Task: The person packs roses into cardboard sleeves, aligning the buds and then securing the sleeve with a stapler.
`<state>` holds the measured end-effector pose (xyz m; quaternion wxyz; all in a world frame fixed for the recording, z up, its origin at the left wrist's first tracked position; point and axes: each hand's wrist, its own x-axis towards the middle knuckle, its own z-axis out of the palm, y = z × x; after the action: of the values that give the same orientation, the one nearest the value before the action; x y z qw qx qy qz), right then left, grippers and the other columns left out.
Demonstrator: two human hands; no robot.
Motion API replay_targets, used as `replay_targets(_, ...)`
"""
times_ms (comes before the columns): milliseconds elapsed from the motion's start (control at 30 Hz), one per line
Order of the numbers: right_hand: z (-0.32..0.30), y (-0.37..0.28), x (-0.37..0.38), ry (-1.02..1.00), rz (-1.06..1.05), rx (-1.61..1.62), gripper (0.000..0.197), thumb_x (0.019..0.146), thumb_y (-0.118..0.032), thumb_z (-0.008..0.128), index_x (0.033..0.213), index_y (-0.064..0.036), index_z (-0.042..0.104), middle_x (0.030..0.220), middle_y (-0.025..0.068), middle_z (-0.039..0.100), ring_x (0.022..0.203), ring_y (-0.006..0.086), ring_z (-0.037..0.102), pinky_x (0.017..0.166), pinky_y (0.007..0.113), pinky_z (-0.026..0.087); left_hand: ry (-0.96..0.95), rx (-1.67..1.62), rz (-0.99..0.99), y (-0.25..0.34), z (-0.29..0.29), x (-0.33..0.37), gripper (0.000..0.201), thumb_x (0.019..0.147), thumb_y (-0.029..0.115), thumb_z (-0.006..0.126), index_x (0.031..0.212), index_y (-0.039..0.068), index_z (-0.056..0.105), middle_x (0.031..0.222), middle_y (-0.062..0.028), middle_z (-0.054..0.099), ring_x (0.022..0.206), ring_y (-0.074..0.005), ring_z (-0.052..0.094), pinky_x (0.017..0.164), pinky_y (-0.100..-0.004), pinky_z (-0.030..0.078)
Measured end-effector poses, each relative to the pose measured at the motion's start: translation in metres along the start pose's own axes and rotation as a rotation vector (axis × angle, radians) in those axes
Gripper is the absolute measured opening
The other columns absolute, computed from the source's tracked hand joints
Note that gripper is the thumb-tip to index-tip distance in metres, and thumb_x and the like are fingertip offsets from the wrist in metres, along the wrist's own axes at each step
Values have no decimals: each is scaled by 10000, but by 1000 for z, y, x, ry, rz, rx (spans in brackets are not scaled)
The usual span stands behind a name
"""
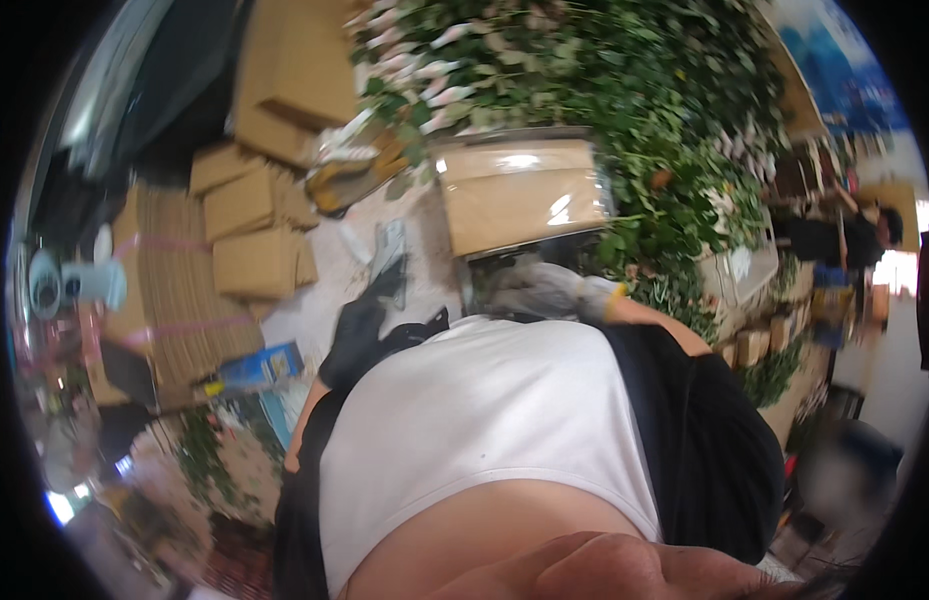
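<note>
My left hand (356, 338), in a black glove, reaches over a pale tabletop (329, 262). Its fingers lie across a slim grey tool (392, 240) that shows on both sides of them; the tool's kind is unclear. Blurred by motion, my right hand (544, 290) in a light grey glove is at the near edge of a flat brown cardboard piece (519, 195) under shiny clear plastic. Its fingers cannot be made out. Beyond and to the right lies a large heap of green leafy stems (624, 90), with pale pink wrapped flower heads (404, 60) along its left side.
At left stand folded cardboard stacks (164, 290) tied with pink strapping and several small brown boxes (259, 260). A yellow-brown object (349, 185) lies behind the tool. Near my left forearm is a blue box (259, 368). A person in dark clothes (834, 240) stands far right.
</note>
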<state>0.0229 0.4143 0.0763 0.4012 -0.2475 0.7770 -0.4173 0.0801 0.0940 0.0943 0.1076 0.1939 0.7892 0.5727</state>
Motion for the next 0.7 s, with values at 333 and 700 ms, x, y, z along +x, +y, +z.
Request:
replay_targets(333, -51, 59, -76, 993, 454, 537, 335, 949, -346, 621, 927, -22, 707, 738, 75, 694, 628, 149, 619, 608, 304, 503, -209, 823, 30, 67, 148, 382, 234, 871, 249, 650, 1045, 125, 744, 1198, -172, 660, 1129, -345, 591, 950, -425, 466)
replay_targets(700, 2, 85, -120, 670, 414, -10, 290, 917, -318, 559, 1003, -75, 693, 947, 174, 705, 884, 375, 673, 755, 422, 534, -1132, 1238, -151, 12, 181, 464, 505, 814, 272, 659, 1280, 78, 642, 1105, -188, 694, 961, -274, 675, 814, -417, 531)
